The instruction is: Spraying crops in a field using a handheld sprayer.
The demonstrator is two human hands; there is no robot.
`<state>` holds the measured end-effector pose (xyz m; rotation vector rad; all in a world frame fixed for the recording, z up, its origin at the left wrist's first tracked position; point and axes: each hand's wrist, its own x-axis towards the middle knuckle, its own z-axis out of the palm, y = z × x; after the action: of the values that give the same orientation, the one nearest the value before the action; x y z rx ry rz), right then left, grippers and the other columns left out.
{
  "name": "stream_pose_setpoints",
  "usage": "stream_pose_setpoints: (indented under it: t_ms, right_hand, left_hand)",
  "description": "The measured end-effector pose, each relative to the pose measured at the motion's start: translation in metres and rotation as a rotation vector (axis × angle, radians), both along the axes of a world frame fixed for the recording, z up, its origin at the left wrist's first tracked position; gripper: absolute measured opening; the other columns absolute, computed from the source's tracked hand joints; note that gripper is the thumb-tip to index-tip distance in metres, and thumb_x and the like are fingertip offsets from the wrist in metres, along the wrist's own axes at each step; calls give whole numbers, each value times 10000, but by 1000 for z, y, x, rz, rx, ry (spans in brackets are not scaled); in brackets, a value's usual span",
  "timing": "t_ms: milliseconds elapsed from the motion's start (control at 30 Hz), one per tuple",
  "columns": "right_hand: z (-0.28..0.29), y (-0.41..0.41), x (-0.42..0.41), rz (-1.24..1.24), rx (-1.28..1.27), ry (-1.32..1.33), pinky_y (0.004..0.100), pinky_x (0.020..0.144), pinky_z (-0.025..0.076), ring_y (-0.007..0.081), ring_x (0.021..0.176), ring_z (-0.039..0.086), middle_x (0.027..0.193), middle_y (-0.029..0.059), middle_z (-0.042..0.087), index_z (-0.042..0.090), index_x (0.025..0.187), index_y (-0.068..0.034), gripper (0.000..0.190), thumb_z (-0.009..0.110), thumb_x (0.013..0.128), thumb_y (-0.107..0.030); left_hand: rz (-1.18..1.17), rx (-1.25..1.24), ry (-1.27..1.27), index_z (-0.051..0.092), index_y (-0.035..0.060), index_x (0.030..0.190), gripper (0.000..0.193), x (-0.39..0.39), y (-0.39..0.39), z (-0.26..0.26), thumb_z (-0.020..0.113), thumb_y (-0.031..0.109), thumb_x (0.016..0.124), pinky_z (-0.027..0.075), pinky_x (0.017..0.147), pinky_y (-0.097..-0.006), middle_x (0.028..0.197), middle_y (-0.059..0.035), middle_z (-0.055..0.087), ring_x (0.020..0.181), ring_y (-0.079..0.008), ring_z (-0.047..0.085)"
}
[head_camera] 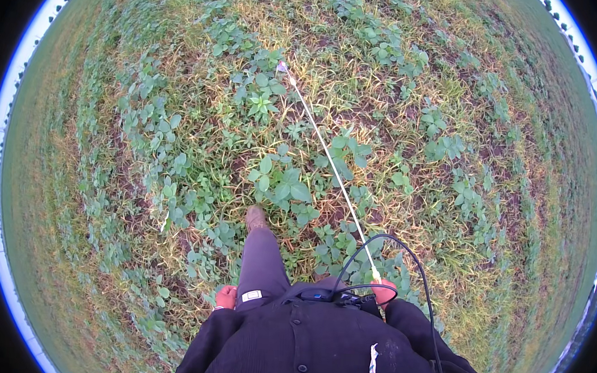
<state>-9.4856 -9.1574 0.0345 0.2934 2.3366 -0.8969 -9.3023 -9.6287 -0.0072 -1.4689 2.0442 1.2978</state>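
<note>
My right hand is closed around the handle end of a long white spray lance, at the right of my waist. The lance slants forward and left over the plants, with its nozzle end low among leaves; whether it touches them cannot be told. My left hand hangs beside my left thigh with its fingers curled. Its palm is hidden, so I cannot see whether anything is in it. Around the lance grow broad-leaved green crop plants, with thin, partly yellowed grass between them.
A black cable loops from my waist past my right arm. My boot is among the plants ahead. Crop rows run forward on both sides, with patches of bare soil. Small distant trees line the horizon.
</note>
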Motion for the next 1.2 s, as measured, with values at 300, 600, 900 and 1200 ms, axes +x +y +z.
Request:
stream_pose_setpoints:
  t_ms: [300,600,900,1200]
  right_hand:
    - [-32,-150,-128,-138,169,65,340,522,409,211,528,539,576,125,551,591,714,3,269,605,745,-263]
    - [50,-236,-100,-310,317,1,335,507,397,169,496,495,535,97,524,573,682,10,284,624,724,-266]
    - [87,-308,-115,-307,295,4,288,498,372,102,516,430,557,53,519,573,733,-1,222,605,757,-220]
    - [-10,-405,-320,-155,88,118,328,473,373,154,473,453,544,91,519,568,712,6,292,583,772,-279]
  left_hand:
    - [-296,-253,-98,639,35,805,172,-77,-161,-56,580,187,751,461,601,-299,632,-68,616,606,-156,583]
    - [64,261,16,579,57,847,135,-230,-327,-27,529,174,801,340,360,-246,585,-35,563,406,-93,463]
    - [-6,373,-69,587,60,806,118,-262,-338,-38,542,167,789,349,370,-249,589,-31,556,405,-88,448]
    - [79,322,-39,592,58,820,123,-283,-388,-9,531,163,805,358,396,-226,579,-18,552,425,-79,457]
